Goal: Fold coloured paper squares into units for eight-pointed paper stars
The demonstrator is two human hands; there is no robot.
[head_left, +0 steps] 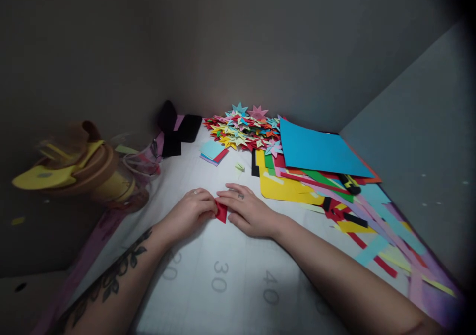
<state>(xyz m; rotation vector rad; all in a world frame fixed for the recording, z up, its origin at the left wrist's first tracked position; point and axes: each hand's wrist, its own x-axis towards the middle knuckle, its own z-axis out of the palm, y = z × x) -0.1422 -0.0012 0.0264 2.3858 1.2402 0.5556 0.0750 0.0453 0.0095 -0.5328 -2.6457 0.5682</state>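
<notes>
A small piece of red paper (222, 213), with straight edges and a pointed lower corner, lies on the white surface between my two hands. My left hand (195, 208) is closed with its fingertips on the paper's left side, and wears a ring. From the other side, my right hand (251, 211) reaches over with its fingers stretched out, the tips touching the paper's upper part. Its thumb sits apart from the fingers, by the paper's right edge. Part of the red paper is hidden under the fingers. A small pale green folded piece (240, 167) rests beyond the hands.
Folded paper stars (245, 126) are heaped at the back. Small paper squares (212, 150) lie before them. Blue sheets (323, 149) and paper strips (372, 248) cover the right side. A clear container (128, 188) with a brown and yellow top stands left, near black pieces (191, 128).
</notes>
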